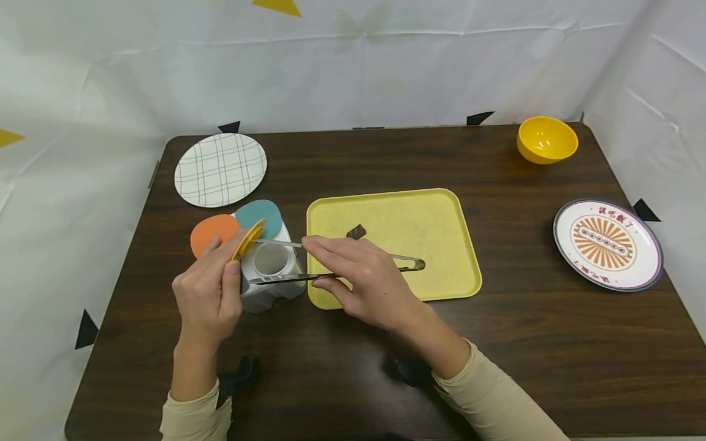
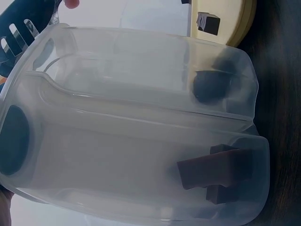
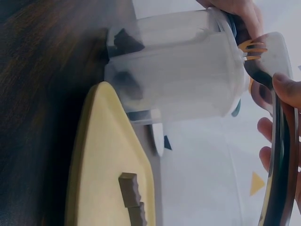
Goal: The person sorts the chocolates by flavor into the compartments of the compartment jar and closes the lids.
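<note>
A clear plastic container [image 1: 263, 301] with several compartments stands left of the yellow tray [image 1: 441, 239]. My left hand [image 1: 206, 294] pinches the raised yellow lid [image 1: 248, 240] above an uncovered compartment. An orange lid [image 1: 212, 231] and a teal lid [image 1: 260, 213] lie beside it. My right hand [image 1: 366, 275] holds metal tongs [image 1: 420, 264] with their tips over the container; in the right wrist view one tip is slotted like a fork. No piece shows between the tips. Dark brown blocks [image 2: 209, 169] lie at the container's bottom. Another brown block [image 1: 356, 232] rests on the tray, partly behind my right hand.
Behind the container lies a white checked plate [image 1: 220, 170]. At the far right corner stands a yellow bowl [image 1: 547, 141], and a patterned plate [image 1: 608, 245] lies near the right edge. White sheets [image 1: 386, 73] rise behind and beside the dark table [image 1: 524, 343].
</note>
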